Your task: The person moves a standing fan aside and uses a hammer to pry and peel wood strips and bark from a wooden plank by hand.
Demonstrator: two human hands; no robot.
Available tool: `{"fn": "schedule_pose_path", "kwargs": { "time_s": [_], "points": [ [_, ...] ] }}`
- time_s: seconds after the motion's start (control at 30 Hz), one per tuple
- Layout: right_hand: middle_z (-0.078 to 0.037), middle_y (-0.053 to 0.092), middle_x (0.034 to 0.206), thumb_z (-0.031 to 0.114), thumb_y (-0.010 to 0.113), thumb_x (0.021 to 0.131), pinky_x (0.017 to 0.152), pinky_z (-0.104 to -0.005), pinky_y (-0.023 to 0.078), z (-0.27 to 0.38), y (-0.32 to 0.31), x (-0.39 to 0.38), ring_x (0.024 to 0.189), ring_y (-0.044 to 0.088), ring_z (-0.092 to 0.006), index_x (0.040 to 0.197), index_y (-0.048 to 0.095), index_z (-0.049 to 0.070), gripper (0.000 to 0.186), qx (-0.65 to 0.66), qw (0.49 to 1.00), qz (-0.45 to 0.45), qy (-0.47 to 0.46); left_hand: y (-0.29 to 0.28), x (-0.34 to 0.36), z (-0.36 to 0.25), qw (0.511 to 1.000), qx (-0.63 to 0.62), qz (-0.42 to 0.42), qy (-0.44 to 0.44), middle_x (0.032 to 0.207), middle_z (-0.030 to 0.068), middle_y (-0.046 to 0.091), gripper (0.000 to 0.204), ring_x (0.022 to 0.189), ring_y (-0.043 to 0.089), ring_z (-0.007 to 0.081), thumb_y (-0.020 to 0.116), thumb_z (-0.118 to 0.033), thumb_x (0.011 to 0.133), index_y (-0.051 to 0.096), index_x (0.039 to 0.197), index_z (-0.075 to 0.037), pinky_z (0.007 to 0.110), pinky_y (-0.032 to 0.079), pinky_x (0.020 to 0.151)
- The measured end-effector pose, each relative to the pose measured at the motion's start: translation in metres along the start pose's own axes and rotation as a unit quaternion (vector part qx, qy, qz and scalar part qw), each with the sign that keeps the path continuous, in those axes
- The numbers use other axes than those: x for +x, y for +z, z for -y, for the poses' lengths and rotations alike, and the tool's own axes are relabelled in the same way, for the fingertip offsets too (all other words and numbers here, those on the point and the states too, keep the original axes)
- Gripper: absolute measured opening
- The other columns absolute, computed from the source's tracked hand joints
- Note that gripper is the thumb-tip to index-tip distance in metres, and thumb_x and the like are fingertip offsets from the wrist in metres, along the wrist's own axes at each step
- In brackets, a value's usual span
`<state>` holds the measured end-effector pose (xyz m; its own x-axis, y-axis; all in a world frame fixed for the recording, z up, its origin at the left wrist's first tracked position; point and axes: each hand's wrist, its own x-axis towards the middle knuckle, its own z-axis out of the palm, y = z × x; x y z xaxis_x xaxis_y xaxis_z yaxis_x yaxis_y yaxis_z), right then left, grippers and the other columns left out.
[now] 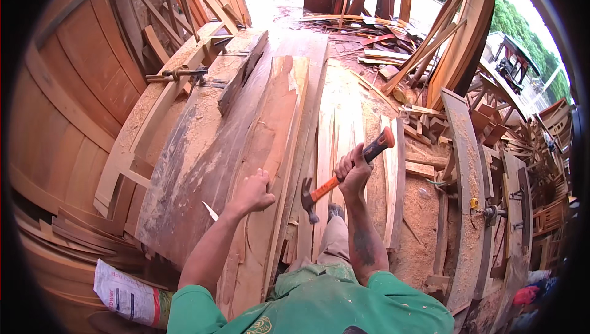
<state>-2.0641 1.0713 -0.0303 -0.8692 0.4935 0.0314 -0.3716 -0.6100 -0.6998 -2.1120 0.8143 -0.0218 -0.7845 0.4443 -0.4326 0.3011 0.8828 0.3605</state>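
Note:
My right hand (354, 171) is wrapped round the handle of a claw hammer (325, 189), which has an orange and black handle. The hammer is raised, its metal head pointing down and to the left. My left hand (253, 191) is closed and rests on a long, rough-edged wooden board (275, 112). What its fingers hold, if anything, is hidden. The board lies lengthwise on a wide, dark wooden slab (195, 165). A thin white pointed piece (210, 211) lies left of my left wrist.
Clamps (184, 74) grip timber at the far left, near leaning wooden panels (74, 82). Pale planks (344, 112) lie to the right. A sawdust-covered beam (464, 198) and heaped offcuts (393, 42) stand beyond. A printed sack (130, 293) sits at lower left. Two people are far off.

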Motion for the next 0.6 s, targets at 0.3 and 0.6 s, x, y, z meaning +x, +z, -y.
{"fn": "schedule_pose_path", "kwargs": {
  "time_s": [0.3,0.6],
  "points": [
    [0.004,0.034,0.049,0.039,0.066,0.095,0.036,-0.0248,0.026,0.031,0.044,-0.033,0.036,0.033,-0.0076,0.068,0.045,0.013,0.043,-0.099,0.992,0.030,0.070,0.036,-0.023,-0.014,0.976,-0.002,-0.137,-0.167,0.156,0.0374,0.012,0.110,0.139,0.018,0.0629,0.071,-0.047,0.068,0.023,0.153,0.002,0.071,0.021,0.110],
    [0.005,0.039,0.048,0.032,0.069,0.094,0.035,-0.0257,0.025,-0.027,0.122,0.001,0.035,0.035,-0.0069,0.067,0.046,0.013,0.041,-0.160,0.979,0.111,0.056,-0.008,-0.013,0.019,0.995,-0.067,-0.072,-0.031,0.092,0.0311,0.068,0.055,0.097,0.067,0.0408,0.068,-0.043,0.060,0.073,0.091,0.003,0.041,0.054,0.090]
  ]
}}
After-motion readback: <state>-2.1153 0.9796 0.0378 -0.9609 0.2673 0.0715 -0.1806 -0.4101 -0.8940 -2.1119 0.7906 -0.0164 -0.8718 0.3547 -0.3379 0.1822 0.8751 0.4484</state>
